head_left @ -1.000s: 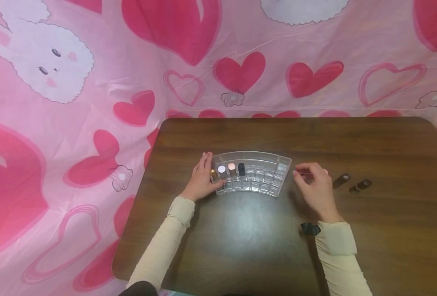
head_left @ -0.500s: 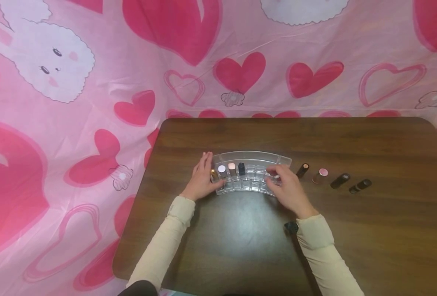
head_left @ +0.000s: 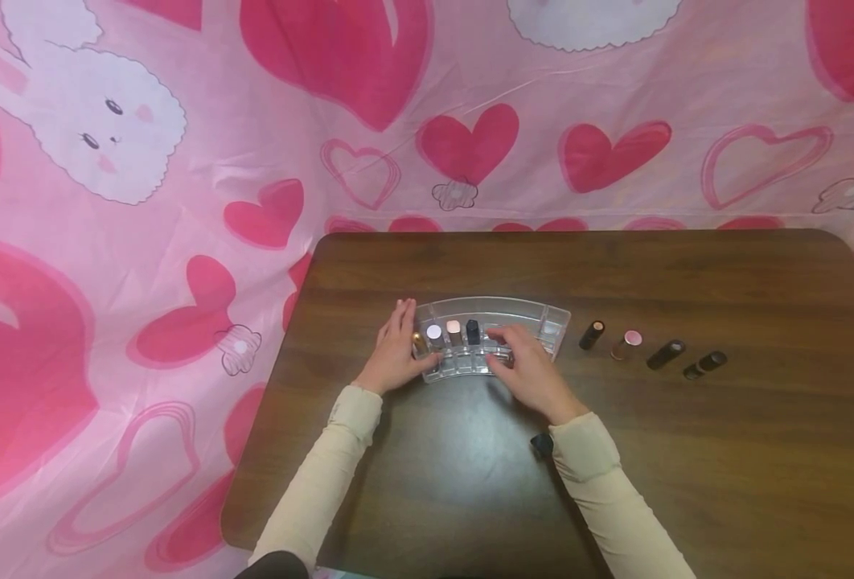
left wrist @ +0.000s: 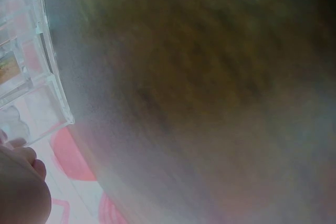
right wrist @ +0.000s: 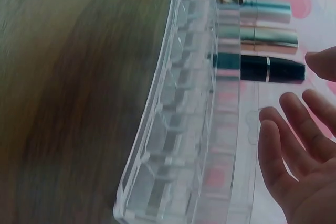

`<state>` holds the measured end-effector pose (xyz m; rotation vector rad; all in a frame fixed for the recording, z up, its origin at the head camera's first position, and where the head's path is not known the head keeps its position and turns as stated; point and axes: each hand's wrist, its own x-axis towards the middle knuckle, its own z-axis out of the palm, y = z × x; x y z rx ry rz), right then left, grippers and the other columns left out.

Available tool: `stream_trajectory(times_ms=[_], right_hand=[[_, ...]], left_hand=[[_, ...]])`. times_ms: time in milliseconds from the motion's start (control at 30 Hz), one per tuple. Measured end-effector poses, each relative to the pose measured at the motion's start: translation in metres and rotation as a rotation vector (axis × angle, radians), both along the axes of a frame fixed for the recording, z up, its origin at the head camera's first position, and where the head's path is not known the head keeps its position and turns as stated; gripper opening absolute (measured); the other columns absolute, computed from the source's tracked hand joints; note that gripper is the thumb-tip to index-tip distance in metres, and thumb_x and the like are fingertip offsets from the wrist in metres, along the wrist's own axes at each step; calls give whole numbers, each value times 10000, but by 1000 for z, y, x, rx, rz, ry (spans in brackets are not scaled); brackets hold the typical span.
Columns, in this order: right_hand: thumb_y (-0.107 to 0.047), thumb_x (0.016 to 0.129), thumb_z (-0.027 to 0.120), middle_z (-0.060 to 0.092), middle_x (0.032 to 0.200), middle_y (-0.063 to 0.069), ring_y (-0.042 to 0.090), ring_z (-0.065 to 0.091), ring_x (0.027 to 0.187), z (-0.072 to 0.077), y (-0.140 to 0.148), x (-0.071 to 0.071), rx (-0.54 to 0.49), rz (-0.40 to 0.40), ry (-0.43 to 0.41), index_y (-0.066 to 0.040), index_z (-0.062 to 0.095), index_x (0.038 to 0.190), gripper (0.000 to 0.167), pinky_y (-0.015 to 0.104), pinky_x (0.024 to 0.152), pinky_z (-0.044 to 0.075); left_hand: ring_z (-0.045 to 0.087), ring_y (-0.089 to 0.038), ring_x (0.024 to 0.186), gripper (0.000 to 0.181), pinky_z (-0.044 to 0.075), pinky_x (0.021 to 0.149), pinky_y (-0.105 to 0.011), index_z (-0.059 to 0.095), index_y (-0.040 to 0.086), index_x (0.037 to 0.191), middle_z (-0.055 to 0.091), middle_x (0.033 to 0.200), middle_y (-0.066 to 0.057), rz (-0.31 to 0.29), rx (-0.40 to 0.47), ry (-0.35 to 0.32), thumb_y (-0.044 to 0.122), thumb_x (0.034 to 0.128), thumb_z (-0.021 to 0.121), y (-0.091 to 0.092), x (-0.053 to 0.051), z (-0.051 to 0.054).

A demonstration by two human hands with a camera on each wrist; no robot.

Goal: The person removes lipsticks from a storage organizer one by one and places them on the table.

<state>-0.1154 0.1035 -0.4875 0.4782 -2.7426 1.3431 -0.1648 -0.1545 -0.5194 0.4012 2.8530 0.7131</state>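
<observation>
A clear, curved tiered organizer [head_left: 502, 304] lies on the table. At its left end my left hand [head_left: 387, 359] rests with straight fingers along the side and the thumb across the front. Upright in a row stand a gold tube [head_left: 419, 342], a white-topped tube [head_left: 435, 334], a pink-topped tube [head_left: 454, 331] and a black tube [head_left: 473, 331]. My right hand [head_left: 535, 374] is over the organizer, right of the black tube. The right wrist view shows its fingers [right wrist: 296, 135] loosely bent and apart, holding nothing, the thumb close to the black tube's [right wrist: 273, 68] tip.
Right of the organizer, a black tube [head_left: 592, 334], a pink-topped tube [head_left: 626, 345] and two dark tubes [head_left: 666, 354] [head_left: 705, 365] stand on the brown table [head_left: 412, 498]. A pink heart-patterned cloth [head_left: 369, 72] hangs behind and to the left.
My right hand has moved left from beside the separate tubes to over the organizer, uncovering two of those tubes. My left hand has stayed at the organizer's left end.
</observation>
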Motion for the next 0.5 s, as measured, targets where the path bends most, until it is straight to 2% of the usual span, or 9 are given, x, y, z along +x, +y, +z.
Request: stream_trajectory(times_ms=[233,367,500], right_hand=[[-185,867,685,595,1222,139,303,560,1144,1,-9,-5,-4,-18,3,-36,557,1267,446,486,995,456],[-183,859,685,595,1218,140,304,560,1137,1,-13,-9,-5,-18,26,-33,552,1273,459,481,988,459],[-196,865,675,590,1223,135,302,556,1140,1,-17,-14,17,-27,11,-36,541,1291,474,480,986,457]], left_hand=[[36,-250,1517,1111,166,1201,-528,23,171,1564,51,1634,-68,4,-2,14,571,779,701,0,0,1],[33,-247,1518,1109,161,1205,-519,29,162,1563,59,1632,-74,1,-6,17,568,780,702,0,0,1],[20,-239,1519,1105,159,1206,-516,32,158,1563,60,1632,-74,-1,-8,17,574,784,696,1,0,1]])
